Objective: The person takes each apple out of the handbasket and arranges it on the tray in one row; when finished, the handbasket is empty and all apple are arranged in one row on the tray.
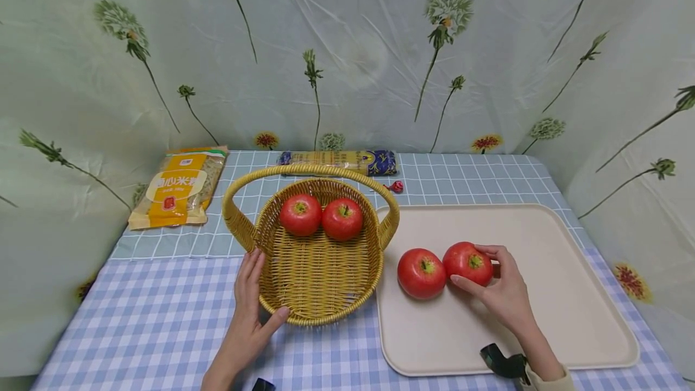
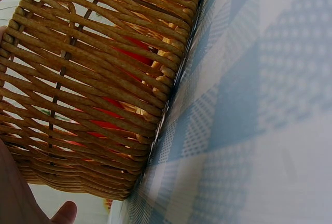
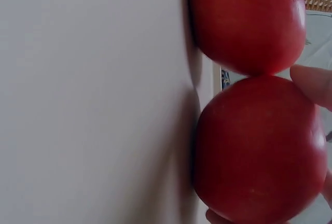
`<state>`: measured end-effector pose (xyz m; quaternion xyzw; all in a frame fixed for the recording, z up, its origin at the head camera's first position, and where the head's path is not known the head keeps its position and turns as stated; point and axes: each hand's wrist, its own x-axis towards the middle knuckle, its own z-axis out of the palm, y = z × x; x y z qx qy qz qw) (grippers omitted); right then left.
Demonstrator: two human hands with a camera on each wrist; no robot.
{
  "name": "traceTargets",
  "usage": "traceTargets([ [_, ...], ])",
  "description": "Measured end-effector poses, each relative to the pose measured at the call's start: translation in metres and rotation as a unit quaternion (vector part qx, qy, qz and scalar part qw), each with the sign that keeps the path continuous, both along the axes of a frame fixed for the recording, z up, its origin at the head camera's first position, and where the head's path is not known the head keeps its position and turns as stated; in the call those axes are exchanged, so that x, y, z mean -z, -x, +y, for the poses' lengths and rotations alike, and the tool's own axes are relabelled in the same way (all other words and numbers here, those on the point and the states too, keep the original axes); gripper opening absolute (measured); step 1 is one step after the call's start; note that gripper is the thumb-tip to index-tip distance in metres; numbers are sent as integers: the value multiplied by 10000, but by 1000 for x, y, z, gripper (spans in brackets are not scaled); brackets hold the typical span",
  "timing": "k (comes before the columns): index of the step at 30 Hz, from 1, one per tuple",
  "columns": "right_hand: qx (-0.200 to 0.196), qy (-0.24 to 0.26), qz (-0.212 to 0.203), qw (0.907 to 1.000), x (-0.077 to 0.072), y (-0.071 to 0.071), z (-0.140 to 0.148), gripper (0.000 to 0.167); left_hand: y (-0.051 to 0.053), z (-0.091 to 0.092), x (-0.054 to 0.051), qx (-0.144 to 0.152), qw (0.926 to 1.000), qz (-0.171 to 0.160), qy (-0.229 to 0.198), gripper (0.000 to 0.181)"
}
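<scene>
Perhaps about halfway, to judge from a count of two and two. Inside the yellow basket (image 1: pixel 315 282), upright on the checked cloth (image 1: pixel 163 312) and near its own far wall: a first apple (image 1: pixel 300 215) and a second apple (image 1: pixel 342 219), close side by side, so to be counted as done. To the right of the basket, on the pale tray (image 1: pixel 554 294): a third apple (image 1: pixel 419 275) and a fourth apple (image 1: pixel 466 263), touching each other, so to be counted as remaining. Around the fourth apple, the right hand (image 1: pixel 506 294), gripping with thumb at the near side and fingers at the far right side. Very close to the tray surface in the right wrist view; lifted or resting, not possible to tell with certainty. At the left side of the basket, the left hand (image 1: pixel 251 306), fingers nearly straight and thumb spread toward the near rim; only touching, not closed around anything, maybe for steadying. Behind the basket, a long packet (image 1: pixel 347 163) and a small red candy (image 1: pixel 397 186); farther left, a yellow bag (image 1: pixel 176 189).
</scene>
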<state>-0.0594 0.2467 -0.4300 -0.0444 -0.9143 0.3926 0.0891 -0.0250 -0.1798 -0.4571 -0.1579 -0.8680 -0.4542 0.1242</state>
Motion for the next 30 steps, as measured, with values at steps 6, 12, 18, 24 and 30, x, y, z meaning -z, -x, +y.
traceTargets([
  [6,-381,-259,-240,9986,-6,5,4,73,0,0,-1,-8,10000,10,-12,96],
  [12,-722,-385,-667,9944,-17,7,7,77,0,0,-1,-8,10000,-8,4,96],
  [18,-926,-790,-820,9892,-28,5,9,74,0,0,-1,6,10000,-22,4,96],
  [24,-807,-1516,-87,9851,-35,0,0,64,0,0,0,-1,10000,1,25,96],
  [30,-647,-1293,1471,9785,-45,0,-24,47,-1,0,1,-7,10000,5,21,96],
])
